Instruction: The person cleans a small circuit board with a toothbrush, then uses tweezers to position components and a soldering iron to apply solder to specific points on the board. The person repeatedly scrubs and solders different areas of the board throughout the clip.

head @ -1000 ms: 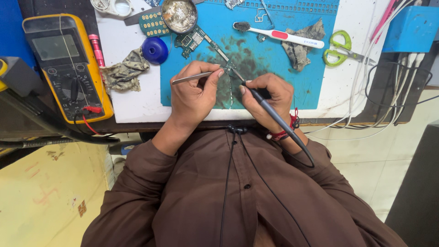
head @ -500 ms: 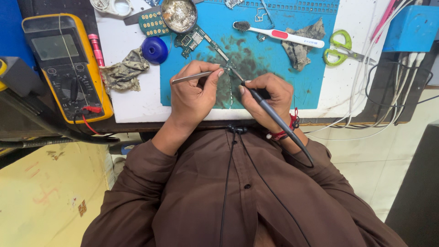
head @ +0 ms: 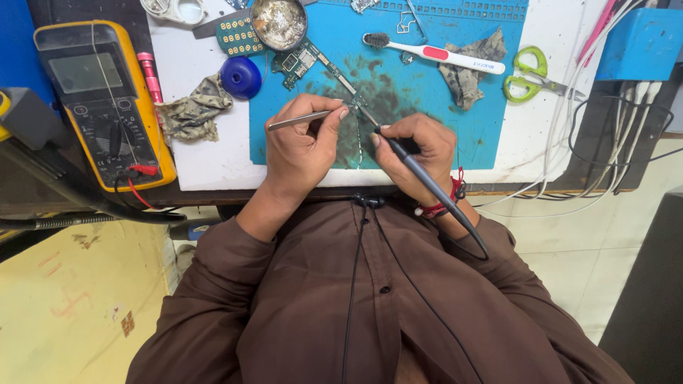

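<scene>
Thin wire (head: 360, 146) lies on blue mat (head: 441, 121), just below both sets of fingertips. Left hand (head: 302, 153) pinches tweezers (head: 299, 121) closed to steady it; right hand (head: 416, 153) grips soldering iron (head: 427, 181) pen-style, tip angled beside tweezers' point for fine control. Circuit board (head: 306, 60) beyond fingertips.

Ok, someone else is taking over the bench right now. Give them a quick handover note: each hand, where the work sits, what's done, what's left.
Left hand: pinching metal tweezers, tips toward the work spot.
Right hand: gripping the soldering iron, tip down on the blue mat beside the tweezers.
Green circuit board lies on the mat above the hands, solder tin beyond it.
Done: cannot tell whether any joint is finished; the part is too small to see.
Left: the joint is in progress, both tools engaged.
</scene>
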